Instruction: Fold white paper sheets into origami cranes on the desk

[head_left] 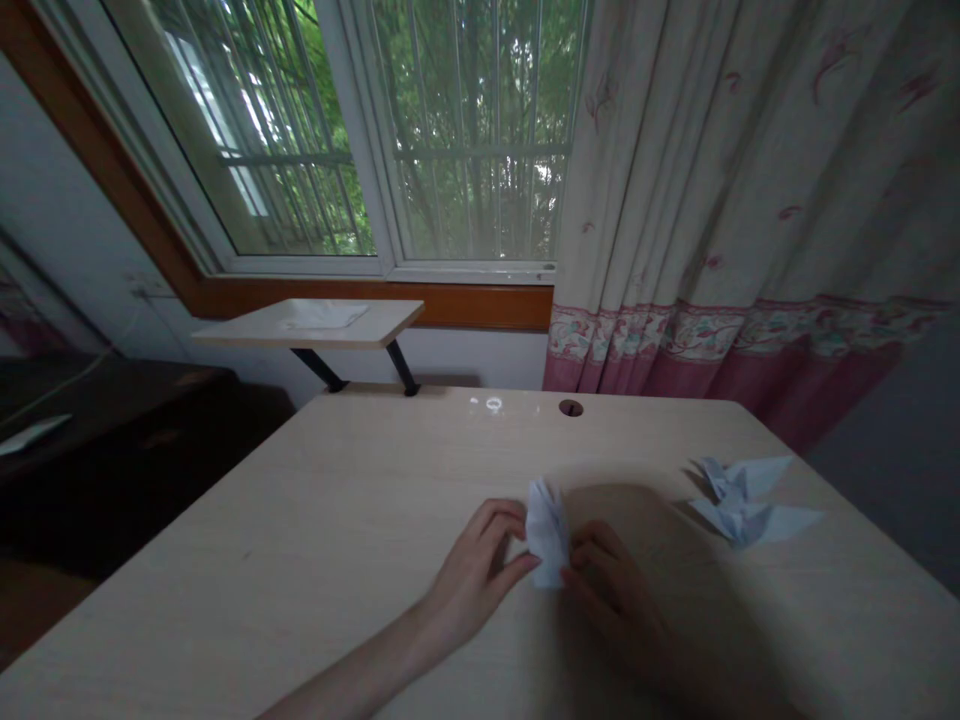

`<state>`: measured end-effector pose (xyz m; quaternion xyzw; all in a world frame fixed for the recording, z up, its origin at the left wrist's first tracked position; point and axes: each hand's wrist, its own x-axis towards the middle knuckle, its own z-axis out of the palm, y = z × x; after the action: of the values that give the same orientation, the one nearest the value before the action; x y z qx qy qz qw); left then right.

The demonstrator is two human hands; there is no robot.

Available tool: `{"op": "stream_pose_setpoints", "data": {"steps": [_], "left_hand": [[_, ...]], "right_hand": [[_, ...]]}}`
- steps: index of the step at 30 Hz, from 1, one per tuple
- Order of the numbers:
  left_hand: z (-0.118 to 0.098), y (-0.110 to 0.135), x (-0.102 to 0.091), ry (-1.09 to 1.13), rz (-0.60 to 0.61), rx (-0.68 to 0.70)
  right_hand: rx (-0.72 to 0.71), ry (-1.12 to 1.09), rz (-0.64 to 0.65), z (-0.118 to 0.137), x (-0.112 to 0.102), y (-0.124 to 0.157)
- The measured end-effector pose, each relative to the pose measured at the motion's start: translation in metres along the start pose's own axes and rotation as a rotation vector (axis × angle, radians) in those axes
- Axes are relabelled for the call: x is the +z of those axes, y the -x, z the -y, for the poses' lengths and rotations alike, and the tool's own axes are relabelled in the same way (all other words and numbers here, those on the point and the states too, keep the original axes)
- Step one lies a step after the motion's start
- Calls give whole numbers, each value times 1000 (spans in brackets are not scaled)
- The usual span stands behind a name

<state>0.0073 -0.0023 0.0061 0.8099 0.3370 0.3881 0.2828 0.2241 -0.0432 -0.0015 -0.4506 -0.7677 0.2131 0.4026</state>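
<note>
Counts, left to right. Dark desk point(112, 385): one, with one pale flat object point(36, 434) on it. Raised shelf point(367, 335): one, on two black legs point(320, 369), bearing one white sheet point(328, 315). Window point(358, 130): two panes showing, bars outside. Left hand point(476, 565): thumb and fingers pinch the left edge of the folded paper point(548, 530). Folded paper: one, narrow, between the two hands, over the middle of the table point(360, 480). Round hole point(571, 408): one, in the table's far part. Right hand point(611, 580): in shadow, fingers curled, fingertips at the paper's right edge; cannot tell whether they pinch it. Curtain point(720, 180): one, patterned, pink at the bottom. Paper birds: two, a far bird point(725, 480) and a near bird point(744, 525), overlapping in view.

Edges and room, left to right. Table's left edge slants toward the lower left corner; broad stretch of bare wood between it and left forearm. Shelf legs stand at the far left corner. Far edge lies well beyond the hands. Bare wood separates right hand from birds; birds lie near the right edge.
</note>
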Motion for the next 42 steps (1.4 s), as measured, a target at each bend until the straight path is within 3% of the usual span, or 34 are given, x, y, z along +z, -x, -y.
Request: {"op": "stream_pose_setpoints", "data": {"steps": [5,8,11,17,25,34,42], "left_hand": [[14,2,15,566,-22,-333],[24,3,22,826,41,-404],[24,2,21,945,26,-453],[12,-4,11,866,173,-568],[18,2,19,772,159,-629],[16,2,20,702,156,-638],[14,1,19,698,162,-632]], "right_hand": [[-23,-105,30,1,-2,0],[-15,-124,85,-1,-2,1],[-15,-108,82,-2,-2,0],[35,-81,70,2,-3,-4],[72,72,20,-5,4,-4],[-14,211,52,-2,2,-3],[-131,411,-60,-6,8,5]]}}
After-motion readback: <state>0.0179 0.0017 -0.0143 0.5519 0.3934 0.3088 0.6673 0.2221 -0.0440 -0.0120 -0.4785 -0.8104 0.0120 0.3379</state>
